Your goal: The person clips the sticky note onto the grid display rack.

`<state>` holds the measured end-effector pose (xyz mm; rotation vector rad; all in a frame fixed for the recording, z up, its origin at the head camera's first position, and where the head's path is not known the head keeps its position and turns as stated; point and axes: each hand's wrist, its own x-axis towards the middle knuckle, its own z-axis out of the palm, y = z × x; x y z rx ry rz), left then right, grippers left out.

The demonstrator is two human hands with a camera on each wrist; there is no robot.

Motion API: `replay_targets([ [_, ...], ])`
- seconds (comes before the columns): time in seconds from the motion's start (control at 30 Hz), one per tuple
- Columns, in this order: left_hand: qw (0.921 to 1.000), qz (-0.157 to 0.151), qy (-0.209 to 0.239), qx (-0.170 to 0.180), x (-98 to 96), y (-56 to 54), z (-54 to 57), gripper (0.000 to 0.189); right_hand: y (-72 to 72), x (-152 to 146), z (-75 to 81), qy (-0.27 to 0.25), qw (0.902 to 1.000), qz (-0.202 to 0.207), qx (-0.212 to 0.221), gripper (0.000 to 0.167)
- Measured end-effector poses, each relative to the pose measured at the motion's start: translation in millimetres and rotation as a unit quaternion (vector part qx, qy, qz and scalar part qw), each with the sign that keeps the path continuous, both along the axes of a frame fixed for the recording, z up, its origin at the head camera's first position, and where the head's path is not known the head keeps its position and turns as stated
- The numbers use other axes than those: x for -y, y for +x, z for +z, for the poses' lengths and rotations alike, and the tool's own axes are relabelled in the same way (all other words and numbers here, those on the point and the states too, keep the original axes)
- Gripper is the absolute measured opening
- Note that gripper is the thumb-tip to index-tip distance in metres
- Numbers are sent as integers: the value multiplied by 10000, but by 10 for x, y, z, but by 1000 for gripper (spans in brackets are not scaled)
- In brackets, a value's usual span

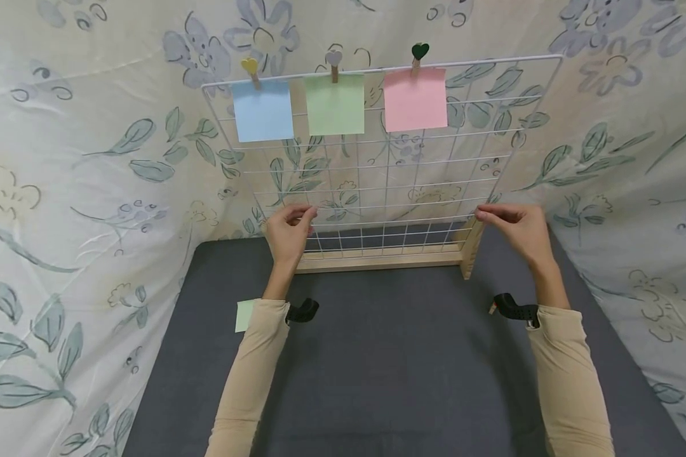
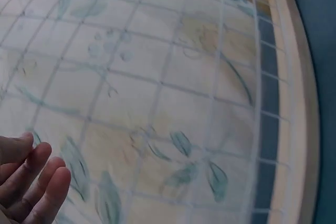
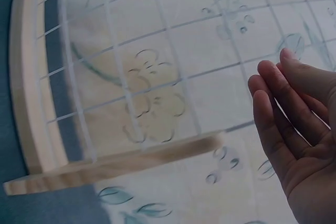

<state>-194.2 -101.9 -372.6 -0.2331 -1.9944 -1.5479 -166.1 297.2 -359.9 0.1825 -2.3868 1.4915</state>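
Note:
A white wire grid (image 1: 503, 60) stands upright in a wooden base (image 1: 383, 261). Along its top wire hang a blue paper note (image 1: 264, 114), a green one (image 1: 336, 111) and a pink one (image 1: 415, 105), each under a wooden clip with a heart. My left hand (image 1: 288, 235) is at the grid's lower left side, thumb near the index finger, fingers loosely bent. At the lower right side is my right hand (image 1: 523, 231), its fingertips close by the side wire. Nothing shows between the fingers of either hand in the wrist views.
Another green paper note (image 1: 244, 315) lies on the dark tabletop (image 1: 389, 355), partly covered by the left sleeve. A wooden foot (image 1: 470, 254) juts forward at the base's right end. Flowered cloth (image 1: 120, 209) hangs behind and at both sides.

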Motion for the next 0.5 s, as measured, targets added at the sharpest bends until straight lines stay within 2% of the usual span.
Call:
replay_targets([
  [0.1, 9998, 98, 95, 170, 102, 24, -129, 14, 71, -13, -58, 112, 9997, -99, 199, 31],
  [0.2, 9990, 190, 190, 346, 190, 62, -254, 16, 41, -115, -250, 130, 9991, -151, 369, 34],
  [0.3, 9978, 330, 214, 526, 268, 114, -368, 17, 89, -130, -328, 179, 9989, -140, 414, 33],
  [0.43, 9962, 339, 302, 747, 338, 272, -395, 16, 173, -128, -402, 232, 9984, -172, 482, 31],
  [0.5, 9957, 340, 337, 793, 375, 364, -403, 16, 143, -201, -545, 282, 9977, -234, 576, 32],
])
